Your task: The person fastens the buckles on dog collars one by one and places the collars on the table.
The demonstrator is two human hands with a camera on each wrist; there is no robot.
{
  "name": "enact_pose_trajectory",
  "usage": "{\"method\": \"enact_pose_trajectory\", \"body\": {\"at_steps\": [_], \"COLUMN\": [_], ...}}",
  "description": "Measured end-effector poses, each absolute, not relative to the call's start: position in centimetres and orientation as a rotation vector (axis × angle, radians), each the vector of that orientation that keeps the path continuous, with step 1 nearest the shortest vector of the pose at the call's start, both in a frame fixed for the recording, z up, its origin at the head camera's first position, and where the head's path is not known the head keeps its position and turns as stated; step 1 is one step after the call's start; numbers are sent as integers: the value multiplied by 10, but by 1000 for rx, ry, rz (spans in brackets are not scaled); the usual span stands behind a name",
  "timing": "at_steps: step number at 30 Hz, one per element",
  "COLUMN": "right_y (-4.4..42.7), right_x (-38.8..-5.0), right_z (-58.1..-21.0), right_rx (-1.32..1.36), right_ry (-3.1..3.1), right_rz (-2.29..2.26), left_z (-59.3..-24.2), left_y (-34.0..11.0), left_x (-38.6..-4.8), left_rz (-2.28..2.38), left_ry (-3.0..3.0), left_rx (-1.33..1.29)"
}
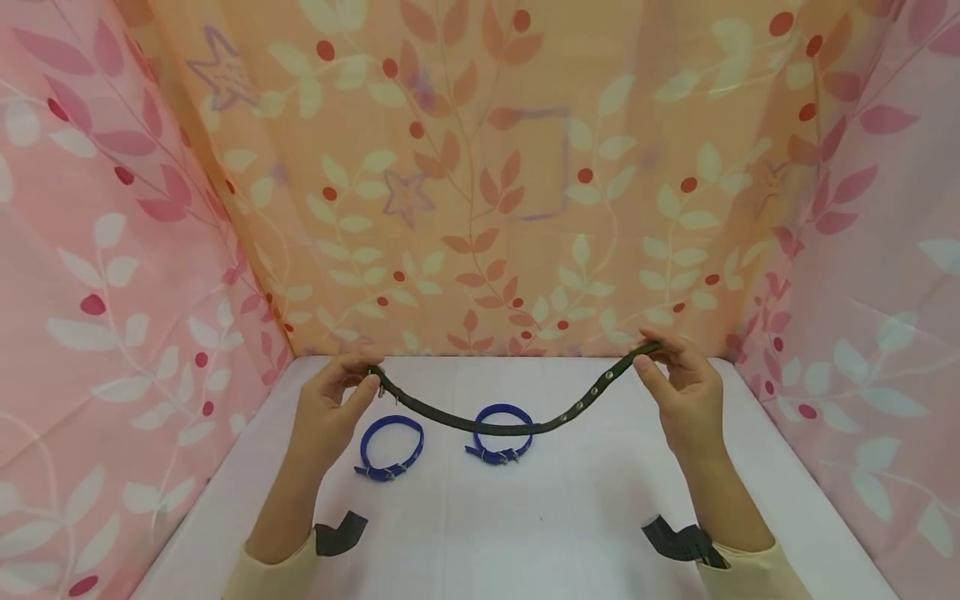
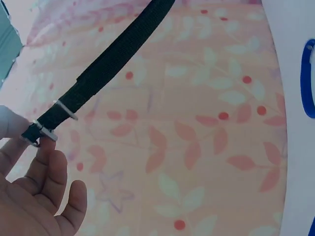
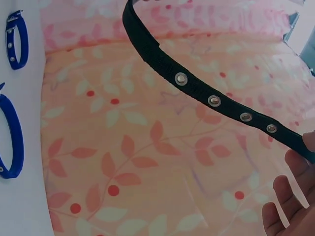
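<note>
A dark green collar (image 1: pixel 495 429) with metal eyelets hangs in a sagging curve between both hands, above the table. My left hand (image 1: pixel 330 408) pinches its buckle end; in the left wrist view the metal buckle (image 2: pixel 47 130) shows at the fingertips. At the other end, my right hand (image 1: pixel 684 400) pinches the plain tip between thumb and fingers, close to the row of eyelets (image 3: pixel 214 101). Two blue collars, each buckled into a ring, lie on the table: one on the left (image 1: pixel 422 442) and one near the middle (image 1: pixel 529 442), partly behind the green strap.
A white table (image 1: pixel 487 533) spreads under the hands. Orange leaf-patterned cloth (image 1: pixel 465 167) rises at its back edge, with pink cloth walls on the left (image 1: pixel 97 250) and right (image 1: pixel 862 275). Black straps sit at both wrists, over pale sleeves.
</note>
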State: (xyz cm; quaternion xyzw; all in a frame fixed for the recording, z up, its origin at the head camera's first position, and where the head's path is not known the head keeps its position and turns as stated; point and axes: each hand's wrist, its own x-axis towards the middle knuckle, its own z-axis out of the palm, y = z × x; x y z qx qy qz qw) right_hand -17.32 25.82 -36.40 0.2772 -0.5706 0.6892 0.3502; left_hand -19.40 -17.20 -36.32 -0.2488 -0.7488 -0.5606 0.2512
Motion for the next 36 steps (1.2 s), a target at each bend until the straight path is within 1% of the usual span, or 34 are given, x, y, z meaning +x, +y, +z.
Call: {"method": "enact_pose_trajectory", "body": {"at_steps": [7, 12, 15, 21, 26, 33, 36], "right_y": [246, 236, 232, 226, 220, 210, 205], "right_x": [-157, -147, -143, -137, -136, -143, -146], "right_z": [-356, -353, -354, -358, -362, -372, -373], "right_rx": [752, 761, 722, 692, 776, 957, 1032], "right_ry": [-1517, -1561, -1641, -1787, -1854, -1896, -1863], "right_rz": [1732, 1716, 1680, 1602, 1492, 1272, 1216], "left_z": [-357, -357, -359, -364, -368, -376, -379], "left_y": [-148, -128, -117, -103, -97, -86, -82], "left_x": [-173, -157, -147, -139, -138, -139, -140], "left_rz": [-1485, -1484, -1520, -1634, -1786, -2329, -2277], "left_ry": [-1988, -2086, -2133, -2068, -2009, -1890, -1944], "left_rx": [-821, -815, -809, -802, -730, -559, -583]}}
